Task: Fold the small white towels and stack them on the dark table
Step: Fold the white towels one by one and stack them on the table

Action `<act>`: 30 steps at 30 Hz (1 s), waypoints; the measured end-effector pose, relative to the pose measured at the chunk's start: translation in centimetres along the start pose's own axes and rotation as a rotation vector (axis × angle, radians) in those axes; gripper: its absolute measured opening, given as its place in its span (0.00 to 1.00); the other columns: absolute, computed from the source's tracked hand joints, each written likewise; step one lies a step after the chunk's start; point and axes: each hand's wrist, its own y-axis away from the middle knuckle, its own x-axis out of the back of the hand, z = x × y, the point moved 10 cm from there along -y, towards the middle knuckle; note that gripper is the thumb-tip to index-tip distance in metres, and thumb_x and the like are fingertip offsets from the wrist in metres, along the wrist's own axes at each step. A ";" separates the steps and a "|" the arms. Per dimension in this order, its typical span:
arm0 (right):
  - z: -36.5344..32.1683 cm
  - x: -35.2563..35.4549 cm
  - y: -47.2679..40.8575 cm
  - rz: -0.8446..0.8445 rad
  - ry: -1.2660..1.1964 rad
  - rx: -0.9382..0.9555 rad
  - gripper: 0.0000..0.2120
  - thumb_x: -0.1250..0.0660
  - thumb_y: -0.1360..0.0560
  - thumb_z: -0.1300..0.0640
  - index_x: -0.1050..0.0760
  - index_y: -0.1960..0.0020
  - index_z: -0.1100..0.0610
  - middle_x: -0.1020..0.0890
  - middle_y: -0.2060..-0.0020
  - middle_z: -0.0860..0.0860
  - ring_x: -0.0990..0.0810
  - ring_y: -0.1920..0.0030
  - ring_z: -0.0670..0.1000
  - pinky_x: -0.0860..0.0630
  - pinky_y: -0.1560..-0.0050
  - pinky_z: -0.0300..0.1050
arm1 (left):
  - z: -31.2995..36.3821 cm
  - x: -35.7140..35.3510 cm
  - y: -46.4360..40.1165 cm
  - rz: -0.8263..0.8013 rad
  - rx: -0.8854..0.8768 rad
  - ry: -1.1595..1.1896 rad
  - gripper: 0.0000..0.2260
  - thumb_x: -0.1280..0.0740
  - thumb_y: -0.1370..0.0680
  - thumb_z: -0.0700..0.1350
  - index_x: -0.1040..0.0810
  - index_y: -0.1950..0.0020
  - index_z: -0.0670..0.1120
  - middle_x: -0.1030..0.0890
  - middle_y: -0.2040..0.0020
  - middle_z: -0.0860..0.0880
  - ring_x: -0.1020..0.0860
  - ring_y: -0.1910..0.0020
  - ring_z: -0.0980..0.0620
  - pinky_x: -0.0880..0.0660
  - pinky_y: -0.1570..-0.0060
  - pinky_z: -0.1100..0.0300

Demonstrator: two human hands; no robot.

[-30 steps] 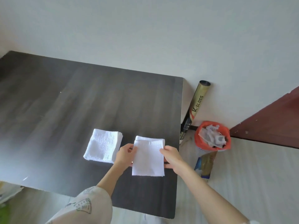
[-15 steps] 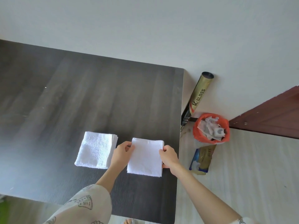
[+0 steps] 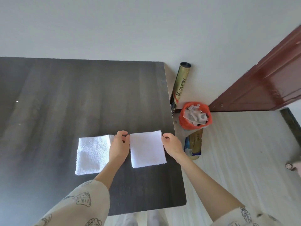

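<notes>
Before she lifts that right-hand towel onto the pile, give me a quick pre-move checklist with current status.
1. Left hand pinches the folded towel at its far left corner: ok.
2. Right hand pinches the far right corner: ok.
3. Towel folded flat, edges fairly square: ok.
4. Towel stack sits left of the towel, top free; the left hand overlaps its right edge: ok.
5. Towel fully on the dark table, though its right edge lies near the table's edge: ok.
6. How many towels are in the stack: cannot tell.
</notes>
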 end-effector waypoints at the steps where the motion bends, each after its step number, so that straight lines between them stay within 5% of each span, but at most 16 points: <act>1: 0.2 0.7 0.8 0.022 -0.023 -0.013 0.17 0.45 0.20 0.54 0.31 0.33 0.58 0.24 0.38 0.54 0.26 0.39 0.54 0.30 0.39 0.47 | 1.0 0.6 0.3 0.012 -0.044 -0.029 0.12 0.42 0.20 0.44 0.28 0.38 0.46 0.23 0.47 0.48 0.27 0.52 0.49 0.31 0.51 0.58; 8: 6.1 7.8 8.0 0.138 -0.264 -0.098 0.17 0.43 0.20 0.53 0.30 0.34 0.58 0.23 0.42 0.53 0.23 0.42 0.54 0.27 0.39 0.51 | 10.5 -3.1 5.9 -0.180 -0.339 -0.045 0.12 0.43 0.20 0.41 0.29 0.37 0.46 0.25 0.48 0.50 0.26 0.53 0.51 0.31 0.53 0.61; 11: 10.5 12.7 12.6 0.252 -0.435 -0.149 0.16 0.42 0.20 0.55 0.30 0.35 0.59 0.23 0.50 0.53 0.21 0.52 0.52 0.25 0.51 0.45 | 14.7 -9.3 10.2 -0.368 -0.437 -0.077 0.12 0.43 0.20 0.41 0.28 0.38 0.46 0.22 0.51 0.48 0.24 0.54 0.49 0.28 0.54 0.60; 15: 18.5 19.7 20.7 0.451 -0.544 -0.170 0.13 0.42 0.20 0.54 0.26 0.41 0.60 0.22 0.55 0.53 0.22 0.54 0.53 0.25 0.49 0.51 | 19.5 -19.1 19.0 -0.620 -0.601 -0.217 0.11 0.42 0.20 0.43 0.27 0.39 0.47 0.20 0.48 0.48 0.21 0.50 0.49 0.25 0.47 0.54; 20: 31.8 27.0 32.7 0.686 -0.790 -0.243 0.09 0.41 0.21 0.56 0.26 0.44 0.57 0.20 0.56 0.53 0.22 0.59 0.50 0.27 0.60 0.39 | 25.7 -30.8 33.9 -0.826 -0.773 -0.211 0.08 0.41 0.20 0.39 0.24 0.46 0.45 0.20 0.57 0.47 0.21 0.55 0.45 0.25 0.46 0.52; 24: 42.4 33.0 43.2 0.880 -0.853 -0.260 0.09 0.41 0.21 0.56 0.26 0.43 0.57 0.20 0.57 0.53 0.22 0.60 0.50 0.27 0.60 0.39 | 29.7 -40.0 48.0 -0.973 -0.972 -0.153 0.08 0.40 0.21 0.37 0.26 0.51 0.49 0.22 0.62 0.52 0.23 0.68 0.62 0.27 0.60 0.69; 30: 56.6 38.5 56.7 1.126 -0.914 -0.356 0.10 0.41 0.21 0.56 0.26 0.42 0.58 0.20 0.57 0.52 0.21 0.60 0.50 0.26 0.59 0.40 | 30.9 -51.8 67.5 -1.248 -1.131 -0.242 0.06 0.40 0.21 0.41 0.26 0.49 0.51 0.21 0.57 0.51 0.22 0.62 0.56 0.28 0.64 0.73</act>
